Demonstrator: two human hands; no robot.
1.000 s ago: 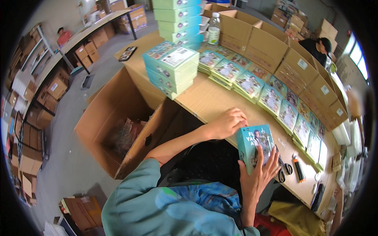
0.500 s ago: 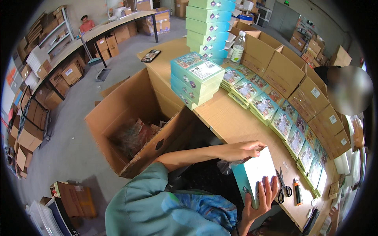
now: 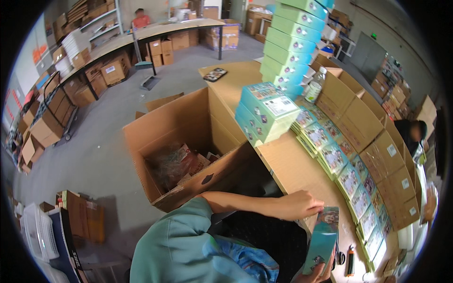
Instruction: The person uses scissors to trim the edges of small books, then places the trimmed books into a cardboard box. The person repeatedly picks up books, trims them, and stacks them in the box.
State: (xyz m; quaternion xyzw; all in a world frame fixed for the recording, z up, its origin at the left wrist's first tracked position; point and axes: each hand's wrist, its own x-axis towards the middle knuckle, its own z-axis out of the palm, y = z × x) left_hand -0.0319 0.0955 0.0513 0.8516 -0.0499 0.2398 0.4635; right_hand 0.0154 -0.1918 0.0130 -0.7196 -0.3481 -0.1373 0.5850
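Note:
I hold a teal printed box (image 3: 320,238) low at the right, over the desk's near edge. My left hand (image 3: 306,205) is closed in a pinch at its top end; what the fingertips grip is too small to make out. My right hand (image 3: 321,272) grips the box's lower end, mostly hidden by it. Just right of the box lie black scissors (image 3: 340,257) and an orange-and-black tool (image 3: 350,261). Beyond them run rows of stacked printed cards or booklets (image 3: 349,181) along the desk.
Wrapped teal boxes (image 3: 266,113) and a tall stack (image 3: 290,45) stand on the desk (image 3: 224,87), with a bottle (image 3: 315,87), phone (image 3: 216,74) and cardboard dividers (image 3: 387,158). An open carton (image 3: 165,122) holds scraps at left. Two other people (image 3: 140,19) (image 3: 408,129) are farther off.
The box has moved lower and turned, now showing its teal side, with both hands moving along with it. The view has shifted, so the surroundings appear farther right.

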